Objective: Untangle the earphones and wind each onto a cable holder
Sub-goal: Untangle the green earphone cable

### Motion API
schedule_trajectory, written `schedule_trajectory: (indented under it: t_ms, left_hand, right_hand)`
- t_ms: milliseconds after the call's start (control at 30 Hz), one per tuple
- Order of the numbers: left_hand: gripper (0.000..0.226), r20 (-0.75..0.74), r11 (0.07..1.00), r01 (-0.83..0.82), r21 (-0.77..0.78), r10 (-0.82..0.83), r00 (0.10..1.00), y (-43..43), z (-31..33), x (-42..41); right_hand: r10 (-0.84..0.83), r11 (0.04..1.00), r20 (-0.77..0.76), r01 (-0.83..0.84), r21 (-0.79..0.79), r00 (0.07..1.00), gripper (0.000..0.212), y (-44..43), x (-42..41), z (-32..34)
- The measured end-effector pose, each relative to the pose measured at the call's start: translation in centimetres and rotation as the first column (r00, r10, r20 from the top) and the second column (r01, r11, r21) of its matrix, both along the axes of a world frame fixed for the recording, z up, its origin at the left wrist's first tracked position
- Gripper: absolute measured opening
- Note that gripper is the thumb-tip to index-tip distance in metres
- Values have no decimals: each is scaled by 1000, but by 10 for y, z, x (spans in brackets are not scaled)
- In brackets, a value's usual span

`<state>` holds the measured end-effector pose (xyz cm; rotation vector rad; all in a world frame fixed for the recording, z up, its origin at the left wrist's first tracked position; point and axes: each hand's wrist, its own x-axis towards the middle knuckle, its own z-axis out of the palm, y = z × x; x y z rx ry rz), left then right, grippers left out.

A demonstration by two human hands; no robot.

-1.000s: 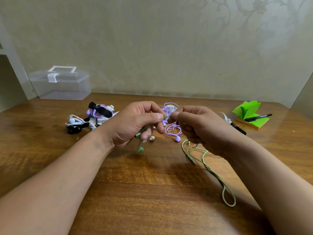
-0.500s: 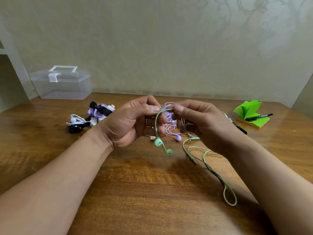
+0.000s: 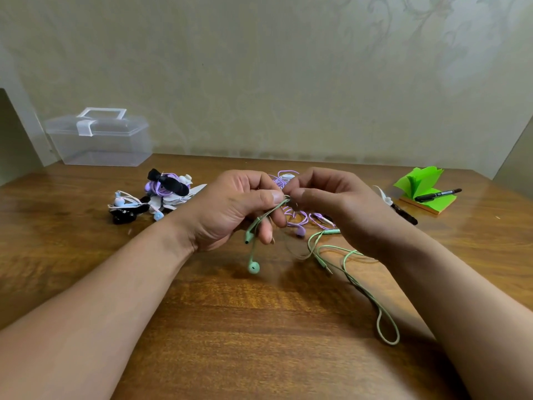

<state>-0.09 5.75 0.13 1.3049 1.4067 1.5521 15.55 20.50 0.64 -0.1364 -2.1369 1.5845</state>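
Note:
My left hand (image 3: 233, 210) and my right hand (image 3: 331, 207) meet above the middle of the wooden table, both pinching the green earphones (image 3: 253, 267) at the same spot on the cord. One green earbud dangles below my left hand. The rest of the green cord trails right and loops on the table under my right forearm. Purple earphones (image 3: 300, 223) lie tangled on the table just behind my hands, partly hidden. A pile of wound earphones on cable holders (image 3: 161, 194) sits at the left. A white cable holder (image 3: 382, 194) lies right of my right hand.
A clear plastic box (image 3: 99, 138) with a handle stands at the back left against the wall. A green sticky-note pad (image 3: 424, 189) with a black marker (image 3: 438, 194) on it lies at the back right. Another black pen (image 3: 403, 215) lies near it.
The green earbuds have swung back down below my left hand. My hands stay together on the cord and have shifted only slightly.

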Motion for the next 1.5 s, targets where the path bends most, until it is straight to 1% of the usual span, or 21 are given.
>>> schedule_trajectory:
  t_ms: [67,133,333,467,533,633,733,833,933,1100,1167,1233,1400,1500]
  left_hand:
    - [9,-7,1000,-8,1,8,1000,0,0,1]
    - [9,-11,1000,-29,3,29,1000,0,1,2]
    - [12,-24,998,-52,-21,51,998,-2,4,7]
    - [11,-35,999,-49,-24,48,998,-3,4,9]
    - [11,-25,999,-38,-27,38,999,-3,5,9]
    - [10,-23,1000,-13,-19,13,1000,-3,5,10]
    - [14,-101,999,-20,-32,17,995,-4,3,8]
    - [14,-169,999,-24,-44,16,985,-6,4,3]
    - [13,-176,1000,-17,-10,15,984,-8,7,1]
    - [13,-106,994,-77,84,85,991,-3,3,4]
    - [13,-108,991,-90,103,101,989,0,0,4]
    - [12,-114,990,-95,108,107,988,2,-2,4]
    - [6,-103,993,-69,93,79,992,2,-3,6]
    - [5,-109,997,-44,65,51,993,2,-2,6]
  right_hand:
    - [10,999,10,-10,33,1000,8,1,1,1]
    - [15,999,32,-16,44,999,11,2,2,2]
    - [94,995,84,-96,23,992,10,-3,2,3]
    - [62,997,87,-66,50,994,23,-3,0,0]
    - [68,998,52,-67,-4,996,17,-4,0,-2]
    - [125,981,4,-123,-148,992,6,-7,-2,-4]
    - [172,951,15,-162,-263,985,12,-10,-3,-4]
    - [203,944,95,-169,-283,975,17,-8,-1,0]
    - [202,950,149,-157,-268,968,21,-3,3,3]
    - [177,955,176,-125,-270,968,13,-2,6,6]
    - [175,956,190,-121,-266,966,9,-2,7,7]
    - [171,959,188,-120,-258,967,5,-2,8,7]
    - [162,973,189,-125,-192,969,7,-4,8,7]
    - [178,975,190,-148,-164,965,12,-4,7,7]
